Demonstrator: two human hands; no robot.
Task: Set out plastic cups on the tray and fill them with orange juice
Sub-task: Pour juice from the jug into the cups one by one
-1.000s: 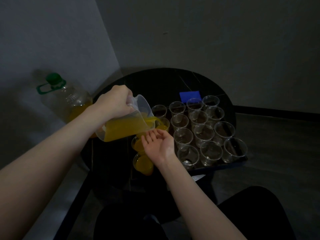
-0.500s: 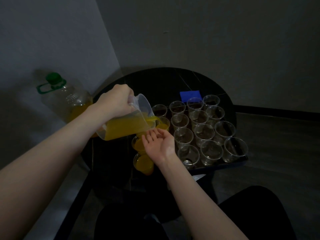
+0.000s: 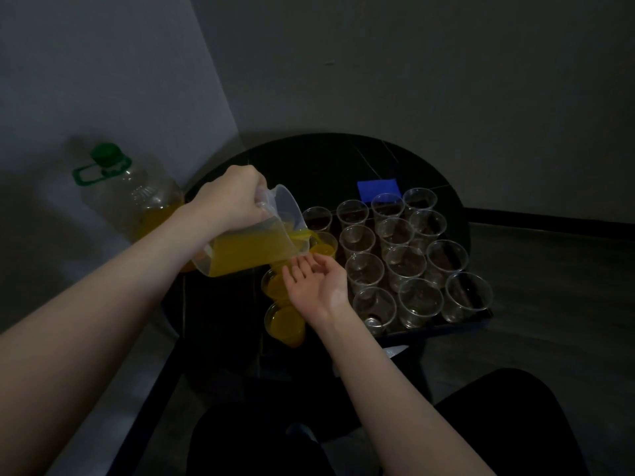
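My left hand (image 3: 233, 201) grips the handle of a clear plastic jug (image 3: 251, 249) tilted to the right; orange juice runs from its spout into a cup (image 3: 323, 247) in the left column of the dark tray (image 3: 481, 319). Two cups nearer me hold juice, one (image 3: 273, 286) partly behind my right hand and one (image 3: 285, 322) at the front. My right hand (image 3: 314, 286) lies palm up with relaxed fingers beside these cups, under the jug's spout. Several empty clear cups (image 3: 405, 266) stand in rows on the rest of the tray.
A large clear bottle (image 3: 137, 201) with a green cap and some juice stands at the left by the wall. A blue square (image 3: 378, 188) lies behind the cups on the round black table (image 3: 309, 159). My dark-clothed legs are below the table's front edge.
The jug has stayed tilted over the same cup and the juice level in it has dropped slightly. My right hand has not moved.
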